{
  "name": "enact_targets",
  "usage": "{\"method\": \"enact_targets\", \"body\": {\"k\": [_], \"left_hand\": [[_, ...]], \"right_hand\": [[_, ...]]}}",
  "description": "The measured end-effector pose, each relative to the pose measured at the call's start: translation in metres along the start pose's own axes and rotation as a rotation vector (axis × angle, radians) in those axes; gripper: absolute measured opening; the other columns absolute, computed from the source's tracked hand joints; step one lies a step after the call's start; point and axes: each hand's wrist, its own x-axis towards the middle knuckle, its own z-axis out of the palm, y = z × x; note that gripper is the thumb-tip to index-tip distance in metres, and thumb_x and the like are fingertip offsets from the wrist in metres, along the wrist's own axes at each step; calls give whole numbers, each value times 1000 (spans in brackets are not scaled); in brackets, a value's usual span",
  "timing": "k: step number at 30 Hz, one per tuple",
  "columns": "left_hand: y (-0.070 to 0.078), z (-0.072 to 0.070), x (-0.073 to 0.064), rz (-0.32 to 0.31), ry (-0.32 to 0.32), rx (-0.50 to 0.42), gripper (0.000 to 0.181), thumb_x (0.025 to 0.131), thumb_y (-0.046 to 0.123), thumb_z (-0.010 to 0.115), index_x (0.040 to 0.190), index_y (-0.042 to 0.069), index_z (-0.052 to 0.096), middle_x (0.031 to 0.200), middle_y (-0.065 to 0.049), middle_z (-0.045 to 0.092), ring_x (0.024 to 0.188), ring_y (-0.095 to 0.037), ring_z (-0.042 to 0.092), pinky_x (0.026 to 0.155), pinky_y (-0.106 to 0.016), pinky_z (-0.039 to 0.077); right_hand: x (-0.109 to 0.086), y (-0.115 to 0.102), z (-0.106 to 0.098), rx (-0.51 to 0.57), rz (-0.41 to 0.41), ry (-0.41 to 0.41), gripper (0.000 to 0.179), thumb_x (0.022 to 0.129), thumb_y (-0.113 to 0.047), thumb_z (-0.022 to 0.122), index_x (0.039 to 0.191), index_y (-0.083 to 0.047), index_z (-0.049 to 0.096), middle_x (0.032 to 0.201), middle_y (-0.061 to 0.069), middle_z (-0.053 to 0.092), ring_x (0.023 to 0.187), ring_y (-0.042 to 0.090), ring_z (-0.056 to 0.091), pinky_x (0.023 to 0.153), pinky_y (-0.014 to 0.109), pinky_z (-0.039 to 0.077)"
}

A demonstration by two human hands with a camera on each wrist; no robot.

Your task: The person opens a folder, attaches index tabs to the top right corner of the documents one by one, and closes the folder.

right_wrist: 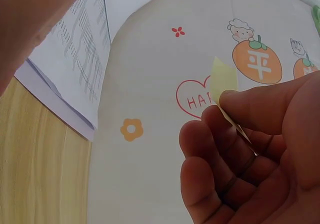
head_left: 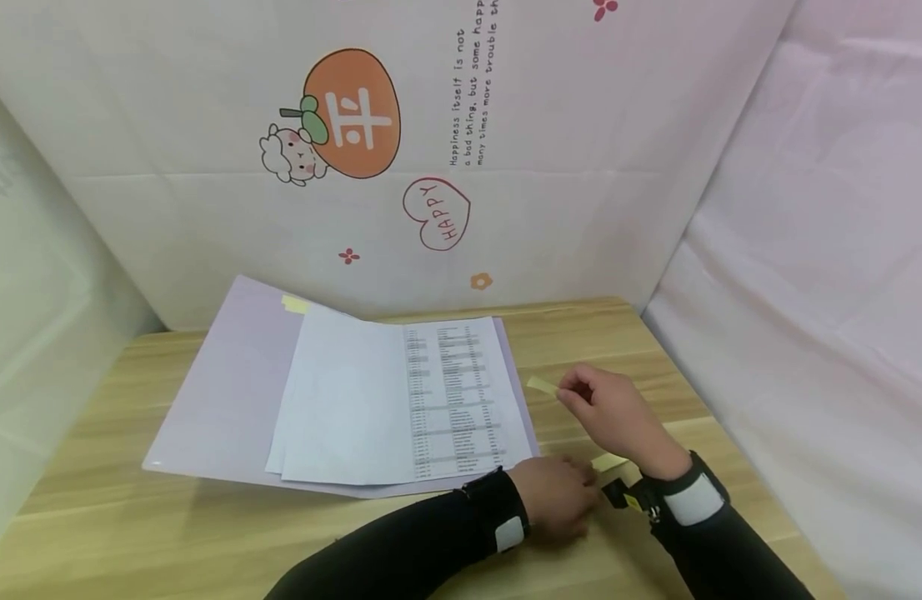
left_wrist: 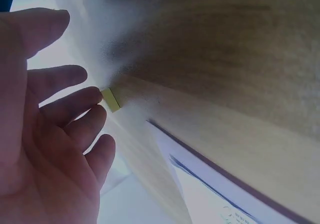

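Fingers (right_wrist: 197,179) of my right hand (head_left: 614,417) pinch a yellow sticky strip (head_left: 540,385) over the desk (head_left: 596,333), its long axis slanting left toward an open lilac folder (head_left: 213,383) holding printed sheets (head_left: 348,400). Only the left-wrist view plainly shows my left hand (head_left: 557,496) gripping nothing, fingers loose, beside a second strip (left_wrist: 111,100).

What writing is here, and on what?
"HAPPY": red heart on the patterned cloth
"平": orange fruit on it
"Happiness itself is not / a bad thing, but some happ... / many times more trouble th...": same cloth, cut off
Too small: printed rows on the paper
Unreadable, cut off: second fruit's sign
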Motion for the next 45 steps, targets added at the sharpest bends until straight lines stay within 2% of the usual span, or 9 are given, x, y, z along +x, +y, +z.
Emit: {"method": "enact_targets", "body": {"k": [8, 11, 14, 19, 23, 26, 32, 38, 45], "left_hand": [[-3, -4, -4, 59, 49, -17, 35, 99, 45, 57, 130, 29, 62, 148, 7, 45, 133, -6, 41, 110, -23, 27], [-9, -4, -10, 97, 160, -48, 22, 99, 37, 59, 118, 27, 66, 121, 8, 60, 105, -4, 56, 92, -20, 42], [-18, -3, -21, 69, 317, -68, 7, 97, 28, 61, 99, 25, 67, 85, 15, 55, 71, -1, 51, 66, -19, 43], [-43, -8, -45, -140, 608, -154, 15, 93, 19, 63, 78, 21, 60, 68, 13, 50, 54, -2, 44, 50, -18, 35], [-64, -12, -62, -370, 852, -316, 11, 93, 17, 63, 91, 16, 73, 73, 9, 64, 57, -2, 53, 52, -17, 40], [-78, -14, -71, -529, 950, -471, 16, 95, 19, 64, 102, 12, 76, 66, 8, 62, 53, -4, 51, 49, -21, 39], [-98, -9, -85, -675, 1011, -721, 17, 94, 23, 67, 103, 12, 77, 55, 10, 46, 44, -8, 40, 45, -27, 34], [-104, -7, -106, -669, 1013, -889, 22, 95, 30, 68, 107, 13, 76, 58, 5, 45, 48, -12, 40, 49, -29, 34], [-94, -9, -129, -632, 937, -951, 26, 97, 37, 65, 109, 16, 75, 57, 4, 42, 47, -13, 39, 48, -28, 31]], "right_hand": [[1, 1, -1, 5, 11, 1, 4, 100, -16, 63, 98, -13, 64, 79, -7, 59, 64, 13, 50, 58, 31, 45], [2, 2, 0, 11, 13, 4, 5, 100, -17, 63, 99, -13, 65, 80, -7, 59, 65, 13, 50, 58, 32, 45], [5, 4, 1, 17, 26, 18, 5, 100, -17, 63, 98, -13, 65, 80, -6, 60, 66, 14, 51, 59, 33, 45], [12, 6, 7, 26, 64, 51, 7, 99, -18, 63, 96, -12, 65, 80, -5, 62, 67, 15, 53, 61, 34, 47], [18, 1, 14, 27, 66, 94, 9, 99, -17, 62, 96, -10, 66, 80, -3, 62, 65, 14, 54, 59, 34, 48], [22, -4, 22, 0, 45, 132, 9, 97, -16, 64, 95, -8, 66, 77, -2, 62, 62, 14, 53, 55, 32, 48], [29, -19, 37, -36, 19, 158, 7, 95, -14, 66, 90, -9, 66, 75, -3, 60, 61, 13, 52, 55, 30, 48], [33, -39, 44, -32, -32, 151, 7, 93, -13, 68, 87, -12, 65, 72, -6, 56, 59, 12, 50, 53, 28, 46], [25, -56, 47, -11, -133, 127, 10, 91, -11, 71, 84, -14, 64, 70, -11, 54, 58, 6, 47, 51, 26, 45]]}}
